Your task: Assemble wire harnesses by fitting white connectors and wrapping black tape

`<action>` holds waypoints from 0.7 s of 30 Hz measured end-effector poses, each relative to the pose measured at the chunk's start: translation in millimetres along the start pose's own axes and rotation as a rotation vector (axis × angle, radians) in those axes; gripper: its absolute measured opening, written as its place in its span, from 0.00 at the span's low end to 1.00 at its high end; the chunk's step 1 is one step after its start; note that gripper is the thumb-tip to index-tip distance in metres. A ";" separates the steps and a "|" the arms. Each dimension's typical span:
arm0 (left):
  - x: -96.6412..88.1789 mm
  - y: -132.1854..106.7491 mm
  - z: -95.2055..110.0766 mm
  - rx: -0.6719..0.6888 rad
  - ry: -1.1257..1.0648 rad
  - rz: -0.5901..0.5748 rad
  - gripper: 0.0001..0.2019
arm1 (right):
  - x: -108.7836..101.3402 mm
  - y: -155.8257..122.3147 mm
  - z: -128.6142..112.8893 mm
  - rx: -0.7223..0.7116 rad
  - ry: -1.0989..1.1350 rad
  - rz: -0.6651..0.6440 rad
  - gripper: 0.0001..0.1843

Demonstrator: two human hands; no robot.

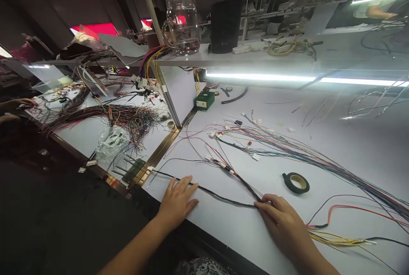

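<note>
Slim black-covered cable (223, 198) is running from under the left fingers to the right fingertips, a small white connector (151, 168) ending it beyond the left fingertips. Right hand (283, 217) — thumb and forefinger together, clamping the cable where a dark multi-wire branch (247, 186) is joining it. Left hand (177, 200) is lying palm down over the cable, fingers slightly spread, thumb standing apart, not gripping.

Judging the step: the pinch should be staying right at the fork, firm but not crushing, while the left fingers are smoothing the cable straight and guarding against twist.

Counting: one cable and one branch are meeting at the right fingertips. One black tape roll (287, 182) is lying just beyond the right fingers; one green box (205, 101) is sitting well past both hands. One long multicoloured wire bundle (319, 162) is stretching beyond the right fingers — strands too many to count. Yellow wires (335, 239) are resting right of that hand, overlapping too much for counting.
</note>
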State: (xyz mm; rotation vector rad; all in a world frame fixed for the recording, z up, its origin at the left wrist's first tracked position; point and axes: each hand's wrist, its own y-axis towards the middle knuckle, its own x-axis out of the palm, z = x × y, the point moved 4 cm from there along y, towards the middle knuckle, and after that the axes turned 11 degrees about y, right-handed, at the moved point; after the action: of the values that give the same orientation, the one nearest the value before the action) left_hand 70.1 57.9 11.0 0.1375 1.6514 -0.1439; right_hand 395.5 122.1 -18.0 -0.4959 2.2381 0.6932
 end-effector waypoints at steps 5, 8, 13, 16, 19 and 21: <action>1.0 9.2 14.0 0.018 -0.025 0.122 0.18 | -2.7 22.6 -7.4 0.175 0.036 -0.012 0.17; -0.6 32.4 43.1 0.142 -0.040 0.155 0.24 | 4.2 36.8 -11.1 0.187 0.008 0.040 0.09; -7.7 64.4 77.4 0.278 -0.019 0.290 0.29 | 9.0 37.3 -18.7 0.061 0.005 0.219 0.05; -9.0 68.8 85.9 0.327 -0.028 0.355 0.26 | 9.1 29.5 -23.7 -0.046 -0.018 0.228 0.07; -5.2 65.4 88.9 0.341 -0.070 0.325 0.19 | 10.5 22.4 -25.6 -0.101 0.000 0.133 0.11; -2.8 61.0 88.4 0.312 -0.103 0.296 0.17 | 8.8 17.1 -24.5 -0.099 0.031 0.088 0.15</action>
State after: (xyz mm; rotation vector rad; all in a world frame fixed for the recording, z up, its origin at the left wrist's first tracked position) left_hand 167.7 102.4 5.7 0.5985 1.4792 -0.1791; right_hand 367.6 119.3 -4.5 -0.4615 2.2734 0.8500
